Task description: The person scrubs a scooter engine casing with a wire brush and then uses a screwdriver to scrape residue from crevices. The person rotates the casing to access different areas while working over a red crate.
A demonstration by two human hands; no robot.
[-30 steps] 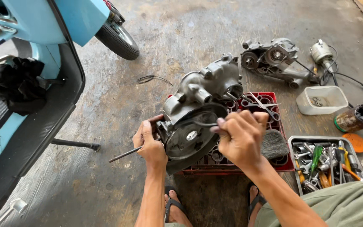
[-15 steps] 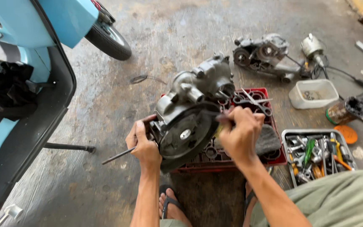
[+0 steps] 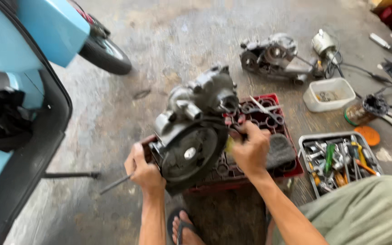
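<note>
A grey scooter engine [image 3: 195, 122] stands tilted on a red plastic crate [image 3: 291, 168], its round dark cover facing me. My left hand [image 3: 144, 170] grips the engine's left lower edge and holds a thin metal rod that sticks out to the lower left. My right hand [image 3: 250, 152] is closed on the right rim of the round cover, with something small and yellowish showing at its fingers. A grey rag [image 3: 280, 152] lies on the crate beside that hand.
A blue scooter [image 3: 28, 81] with its front wheel [image 3: 105, 54] fills the left. A second engine [image 3: 271, 56], a white tub [image 3: 330, 94], a can [image 3: 364, 111] and a tray of tools [image 3: 336, 161] lie to the right. My sandalled foot [image 3: 182, 229] is below the crate.
The camera view has drifted, so the engine and crate sit further right and lower. My right hand has slid from the top of the cover down to its right rim.
</note>
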